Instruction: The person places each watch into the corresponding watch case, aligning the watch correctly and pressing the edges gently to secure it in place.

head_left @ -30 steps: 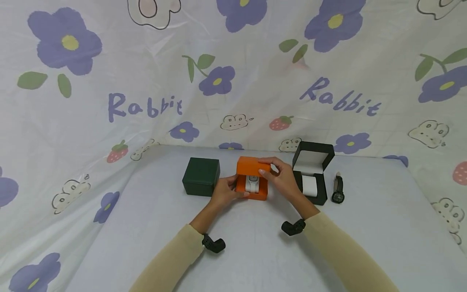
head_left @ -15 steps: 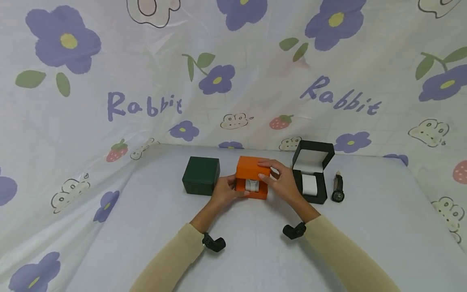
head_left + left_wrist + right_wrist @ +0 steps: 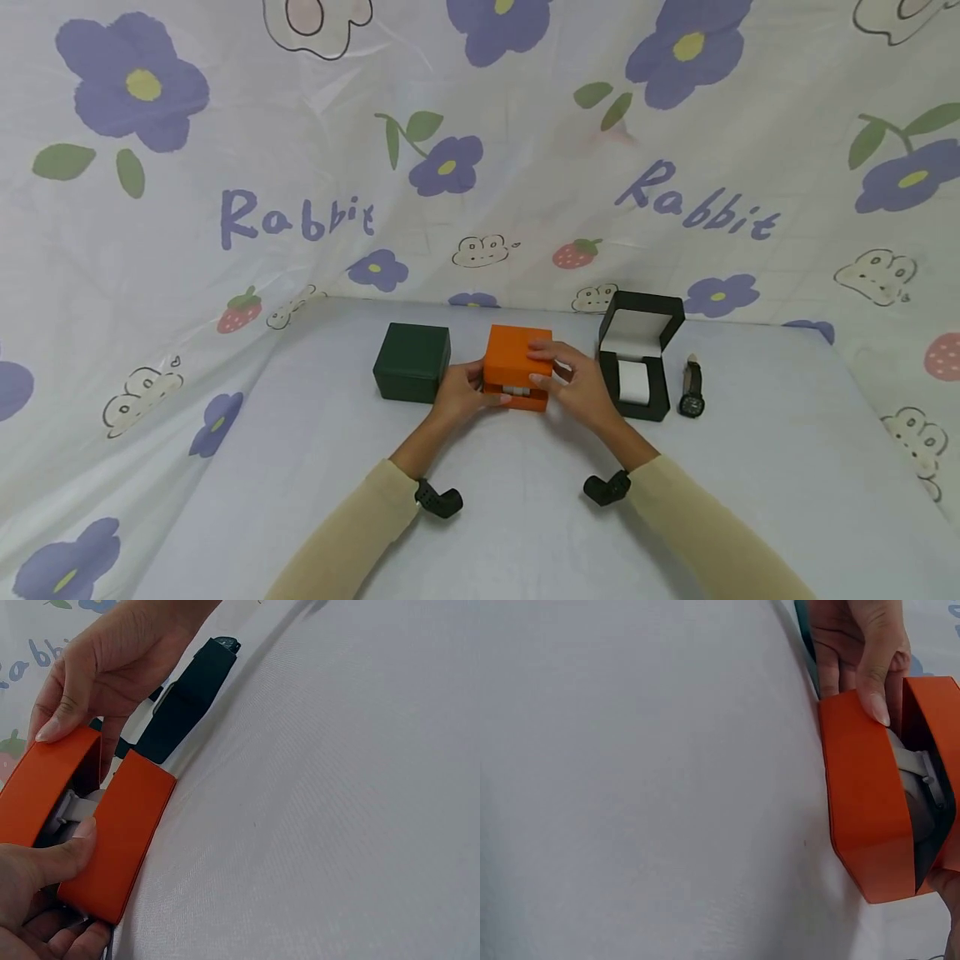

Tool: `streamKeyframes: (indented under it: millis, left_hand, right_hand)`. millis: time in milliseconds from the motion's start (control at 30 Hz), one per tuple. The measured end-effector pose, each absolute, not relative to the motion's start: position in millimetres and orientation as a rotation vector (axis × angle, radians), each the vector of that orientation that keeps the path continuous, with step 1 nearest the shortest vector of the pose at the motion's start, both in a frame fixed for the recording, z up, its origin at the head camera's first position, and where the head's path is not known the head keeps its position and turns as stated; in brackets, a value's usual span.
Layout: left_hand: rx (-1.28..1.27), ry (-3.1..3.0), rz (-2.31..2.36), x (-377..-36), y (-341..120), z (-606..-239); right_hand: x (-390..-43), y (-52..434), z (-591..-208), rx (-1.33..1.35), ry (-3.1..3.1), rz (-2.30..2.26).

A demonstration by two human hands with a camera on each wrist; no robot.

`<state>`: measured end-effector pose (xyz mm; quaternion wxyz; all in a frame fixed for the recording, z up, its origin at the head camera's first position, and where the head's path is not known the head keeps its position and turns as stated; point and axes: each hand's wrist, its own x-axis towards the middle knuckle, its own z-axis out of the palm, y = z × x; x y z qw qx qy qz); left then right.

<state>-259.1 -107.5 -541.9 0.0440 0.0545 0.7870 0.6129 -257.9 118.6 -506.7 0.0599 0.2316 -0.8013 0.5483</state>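
An orange watch box [image 3: 516, 360] stands mid-table with its lid [image 3: 517, 354] lowered to a narrow gap. Inside it, a grey watch on a white cushion [image 3: 919, 787] shows through the gap. My left hand [image 3: 480, 388] grips the box's base [image 3: 120, 832] at its left side, thumb on the front wall. My right hand [image 3: 550, 367] pinches the lid's [image 3: 41, 787] right front edge between its fingers and its thumb.
A shut dark green box [image 3: 412, 362] stands left of the orange one. To the right is an open black box [image 3: 660, 333] holding a white cushion [image 3: 634, 382], with a black watch [image 3: 692, 392] lying beside it. A flowered cloth [image 3: 300, 167] hangs behind.
My right hand has swung the orange lid down from half open to almost shut, hiding most of the watch. My left hand has kept its hold on the base.
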Motion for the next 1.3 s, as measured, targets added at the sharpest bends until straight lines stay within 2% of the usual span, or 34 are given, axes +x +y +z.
streamKeyframes:
  millis: [267,700,1033,1300]
  left_hand:
    - [0.174,2.391,1.892,-258.8,-105.5,-542.9]
    - [0.24,2.42,1.913,-255.3,-108.1,-542.8]
    - [0.262,2.423,1.889,-251.9,-109.6,-537.1]
    - [0.255,2.423,1.842,-248.0,-108.7,-535.6]
  right_hand:
    - [-233.3,114.3,-477.2,0.706,-2.43,1.669]
    - [-229.0,116.1,-484.6,0.757,-2.41,1.704]
    - [-244.6,117.0,-512.6,0.76,-2.428,1.623]
    - [-245.4,119.2,-513.2,0.768,-2.443,1.652]
